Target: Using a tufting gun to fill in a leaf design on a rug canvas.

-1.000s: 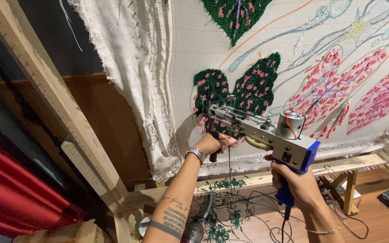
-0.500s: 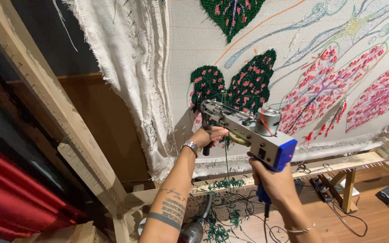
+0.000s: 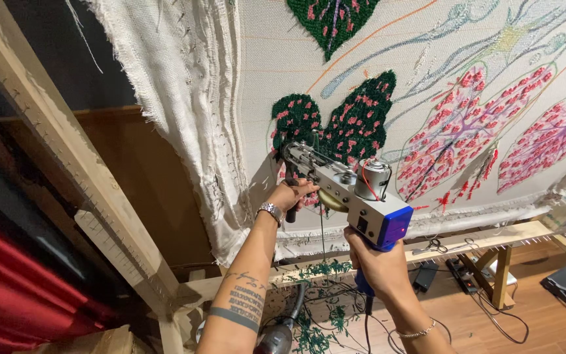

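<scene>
A red curtain (image 3: pixel 14 282) hangs at the far left, beside a slanted wooden frame (image 3: pixel 67 164) that carries a stretched white cloth (image 3: pixel 283 52) with frayed edges. The left hand (image 3: pixel 287 195), a watch at its wrist, has its fingers wrapped around the black front handle of a tufting gun (image 3: pixel 345 190). The gun's tip presses against the cloth just below a dark green leaf with pink dots (image 3: pixel 361 115). The right hand (image 3: pixel 378 269) grips the gun's blue rear handle from below. Further right, scissors (image 3: pixel 432 246) lie on the frame's lower rail.
</scene>
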